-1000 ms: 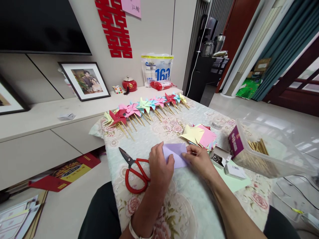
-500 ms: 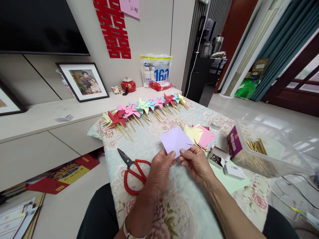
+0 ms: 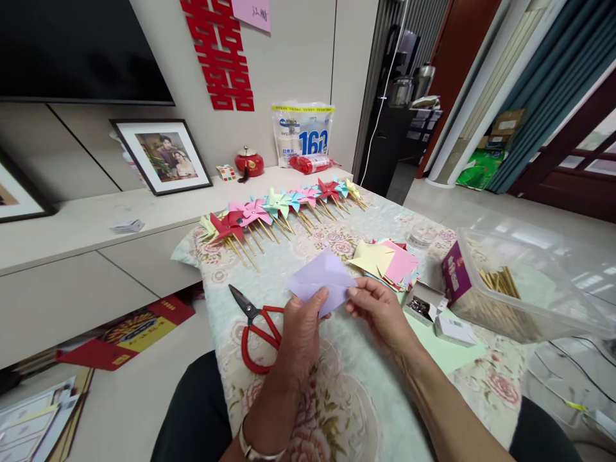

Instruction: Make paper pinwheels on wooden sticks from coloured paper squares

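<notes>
A square of purple paper (image 3: 321,276) with slits cut in from its corners is held above the table. My left hand (image 3: 304,327) pinches its lower edge, thumb on top. At its right corner, my right hand (image 3: 378,311) grips the paper between thumb and fingers. Red-handled scissors (image 3: 257,327) lie beside my left hand, blades pointing away to the left. Beyond my right hand rests a pile of coloured paper squares (image 3: 385,260), yellow and pink on top. A small open box of metal fasteners (image 3: 420,307) sits near my right wrist.
Finished paper pinwheels (image 3: 279,204) on sticks lie in a row along the table's far side. A clear plastic bin (image 3: 510,317) of sticks stands at the right. A tape roll (image 3: 422,235) and a small white box (image 3: 455,330) are nearby, the box on green paper (image 3: 452,354).
The purple paper has turned and shifted left. My left thumb now lies further over it, and my right hand has moved to its right corner.
</notes>
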Tool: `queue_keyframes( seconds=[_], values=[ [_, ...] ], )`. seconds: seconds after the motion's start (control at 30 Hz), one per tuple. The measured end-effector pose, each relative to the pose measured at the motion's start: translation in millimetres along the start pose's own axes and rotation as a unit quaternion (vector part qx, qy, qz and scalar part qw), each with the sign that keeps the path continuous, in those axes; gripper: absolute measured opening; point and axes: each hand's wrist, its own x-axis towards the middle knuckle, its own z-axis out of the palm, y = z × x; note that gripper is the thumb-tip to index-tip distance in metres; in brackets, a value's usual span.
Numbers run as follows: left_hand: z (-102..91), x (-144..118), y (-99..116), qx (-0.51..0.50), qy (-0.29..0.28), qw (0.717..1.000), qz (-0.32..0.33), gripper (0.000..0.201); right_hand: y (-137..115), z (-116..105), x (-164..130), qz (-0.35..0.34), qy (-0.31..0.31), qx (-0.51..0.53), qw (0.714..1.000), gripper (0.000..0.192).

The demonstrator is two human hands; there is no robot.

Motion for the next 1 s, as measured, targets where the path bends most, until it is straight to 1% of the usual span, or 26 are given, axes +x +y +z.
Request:
queue_keyframes(
  seconds=[0.1,0.17,0.23,0.27,0.33,0.4,0.47,0.57,0.73,0.8,0.87,1.0],
  values=[
    [-4.8,2,0,0.018,0.025,0.999,-0.014,0.041,-5,-12,3,-0.080,0.068,0.001,0.994,0.035],
    [-7.2,3,0,0.032,0.020,0.999,-0.025,0.038,-7,-18,3,-0.137,0.081,-0.006,0.987,0.029],
    [-8.8,3,0,0.053,0.001,0.998,-0.034,0.034,-8,-23,3,-0.180,0.059,-0.030,0.981,0.021],
    [-9.3,3,0,0.061,-0.011,0.997,-0.036,0.033,-8,-25,3,-0.191,0.040,-0.048,0.980,0.017],
    [-9.7,3,0,0.073,-0.029,0.996,-0.037,0.032,-9,-28,3,-0.192,-0.001,-0.092,0.977,0.013],
    [-9.6,3,1,0.079,-0.034,0.996,-0.038,0.033,-11,-29,3,-0.189,-0.034,-0.148,0.970,0.010],
    [-9.2,2,2,0.080,-0.027,0.996,-0.041,0.037,-13,-29,3,-0.212,-0.062,-0.207,0.953,0.010],
    [-8.4,1,6,0.073,-0.014,0.996,-0.052,0.040,-15,-28,2,-0.263,-0.098,-0.273,0.920,0.014],
    [-7.8,0,10,0.069,-0.007,0.996,-0.058,0.035,-11,-28,3,-0.326,-0.128,-0.354,0.867,0.017],
    [-7.8,0,10,0.067,-0.010,0.996,-0.054,0.032,-9,-30,4,-0.340,-0.137,-0.378,0.850,0.019],
    [-7.6,0,10,0.070,-0.014,0.996,-0.052,0.031,-8,-31,4,-0.346,-0.146,-0.391,0.841,0.020],
    [-6.4,-1,10,0.084,-0.021,0.995,-0.047,0.028,-9,-34,6,-0.355,-0.169,-0.392,0.831,0.019]
  ],
)
